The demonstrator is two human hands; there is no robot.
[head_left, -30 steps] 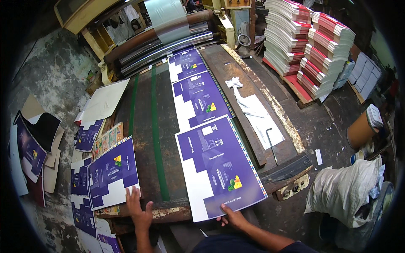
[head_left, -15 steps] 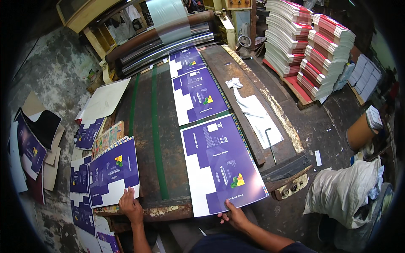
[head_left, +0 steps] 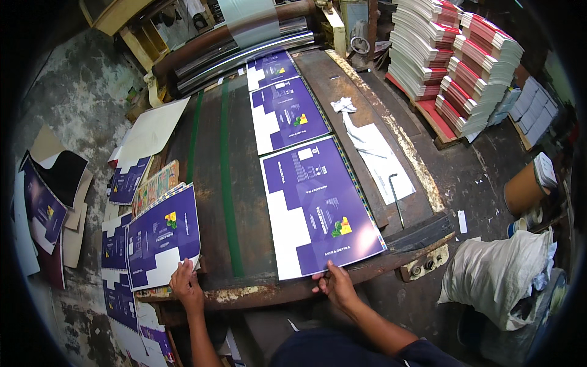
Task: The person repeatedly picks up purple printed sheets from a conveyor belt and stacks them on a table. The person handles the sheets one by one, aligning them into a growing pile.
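Note:
A purple-and-white printed sheet (head_left: 318, 208) lies nearest me in a row on the dark table, beneath the rollers. At its near edge is my right hand (head_left: 337, 287), one fingertip touching the border and the other fingers apart. To the left, my left hand (head_left: 187, 286) pinches the near right corner of another printed sheet (head_left: 164, 235), which rests on a pile with its corner slightly lifted. Two more purple sheets, a middle one (head_left: 290, 116) and a far one (head_left: 272, 68), continue the row to the rollers, their edges meeting or overlapping.
Metal rollers (head_left: 244, 60) with clear film (head_left: 249, 21) span the far end. Green strips (head_left: 226, 177) run along the table. A hex key (head_left: 396, 199) and white paper (head_left: 380, 160) lie right. Beyond stand red-and-white stacks (head_left: 425, 52), a white sack (head_left: 498, 278) and a brown drum (head_left: 531, 186).
The row of sheets has moved away from me toward the rollers. My right hand has followed the nearest sheet forward, its grip loosened. My left hand stays at the pile's corner.

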